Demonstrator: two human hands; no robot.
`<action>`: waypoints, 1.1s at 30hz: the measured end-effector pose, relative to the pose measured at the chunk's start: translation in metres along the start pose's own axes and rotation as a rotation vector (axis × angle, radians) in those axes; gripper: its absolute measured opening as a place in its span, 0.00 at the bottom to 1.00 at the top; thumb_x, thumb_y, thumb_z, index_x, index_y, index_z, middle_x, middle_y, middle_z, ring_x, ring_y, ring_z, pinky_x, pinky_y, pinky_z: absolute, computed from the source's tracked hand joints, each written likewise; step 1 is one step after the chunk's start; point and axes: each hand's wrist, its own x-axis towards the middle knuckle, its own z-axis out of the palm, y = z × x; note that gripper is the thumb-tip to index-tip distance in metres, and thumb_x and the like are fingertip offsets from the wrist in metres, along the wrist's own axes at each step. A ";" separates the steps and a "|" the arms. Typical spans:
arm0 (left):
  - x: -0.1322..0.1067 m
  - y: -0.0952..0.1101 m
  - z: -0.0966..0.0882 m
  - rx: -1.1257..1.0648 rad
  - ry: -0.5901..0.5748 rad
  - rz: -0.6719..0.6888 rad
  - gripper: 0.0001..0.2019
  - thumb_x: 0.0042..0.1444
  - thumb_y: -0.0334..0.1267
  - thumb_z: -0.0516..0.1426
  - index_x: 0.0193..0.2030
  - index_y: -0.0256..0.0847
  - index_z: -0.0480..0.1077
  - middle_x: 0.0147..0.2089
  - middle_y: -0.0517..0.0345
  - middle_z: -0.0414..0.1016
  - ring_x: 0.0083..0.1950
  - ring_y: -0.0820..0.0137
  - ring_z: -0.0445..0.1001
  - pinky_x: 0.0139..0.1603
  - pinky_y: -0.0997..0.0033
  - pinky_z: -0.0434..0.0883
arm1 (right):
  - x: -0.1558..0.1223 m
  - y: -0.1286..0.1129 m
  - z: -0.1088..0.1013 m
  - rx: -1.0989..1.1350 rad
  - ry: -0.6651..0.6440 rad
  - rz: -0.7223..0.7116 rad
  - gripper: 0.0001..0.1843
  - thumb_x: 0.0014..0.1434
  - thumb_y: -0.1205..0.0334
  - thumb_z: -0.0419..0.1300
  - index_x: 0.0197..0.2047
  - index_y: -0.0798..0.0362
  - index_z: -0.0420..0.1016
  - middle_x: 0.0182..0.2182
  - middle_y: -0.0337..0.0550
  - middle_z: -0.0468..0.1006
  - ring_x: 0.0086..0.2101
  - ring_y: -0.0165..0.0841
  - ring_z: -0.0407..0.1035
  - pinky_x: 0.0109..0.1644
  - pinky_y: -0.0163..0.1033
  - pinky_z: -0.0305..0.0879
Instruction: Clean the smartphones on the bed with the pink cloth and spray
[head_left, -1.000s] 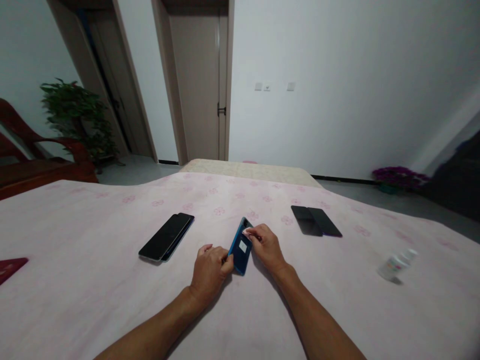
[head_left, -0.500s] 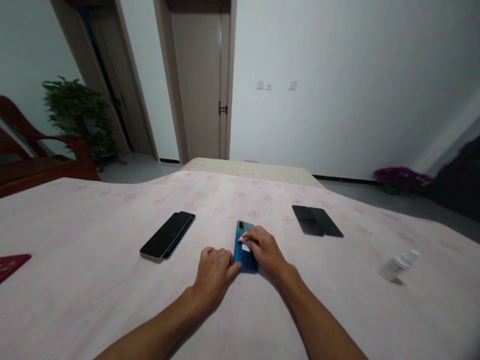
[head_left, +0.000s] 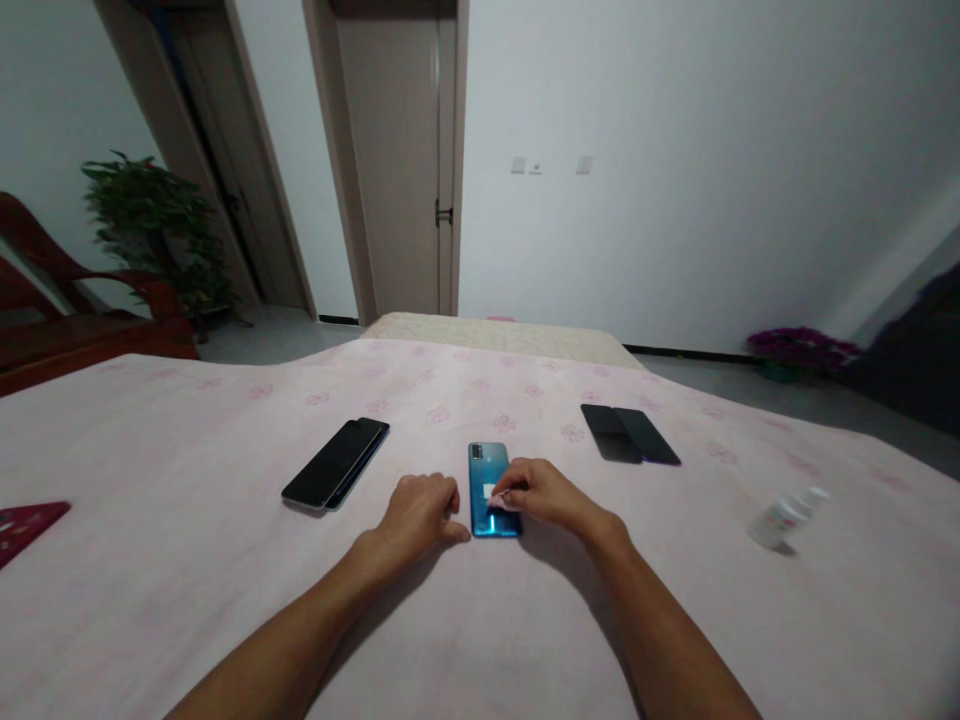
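Note:
A blue smartphone [head_left: 487, 462] lies back side up on the pink flowered cloth, its camera at the upper left and a white label partly showing. My right hand [head_left: 541, 490] pinches a small pale pink cloth [head_left: 498, 500] against the lower half of the phone's back. Beside the phone's left edge, my left hand [head_left: 422, 515] rests on the tablecloth with bent fingers. Its thumb lies apart from the fingers, the tip close to the phone's lower left corner. Nothing shows in that hand.
Two stacked dark phones [head_left: 335, 466] lie to the left. Two more dark phones [head_left: 630, 434] lie side by side at the right. A white bottle [head_left: 786, 519] stands further right. A red item [head_left: 30, 528] sits at the left edge of the tablecloth [head_left: 225, 560].
My right hand has slid the cloth down the phone's back toward its lower end. My left hand has drawn slightly left, its thumb coming off the phone's edge.

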 end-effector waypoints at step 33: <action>-0.004 0.026 0.046 0.069 0.138 0.215 0.17 0.60 0.42 0.62 0.54 0.40 0.73 0.59 0.47 0.75 0.58 0.56 0.74 0.68 0.46 0.62 | 0.065 0.027 0.018 -0.472 0.186 -0.014 0.05 0.62 0.66 0.63 0.36 0.55 0.82 0.35 0.46 0.80 0.39 0.34 0.73 0.47 0.36 0.65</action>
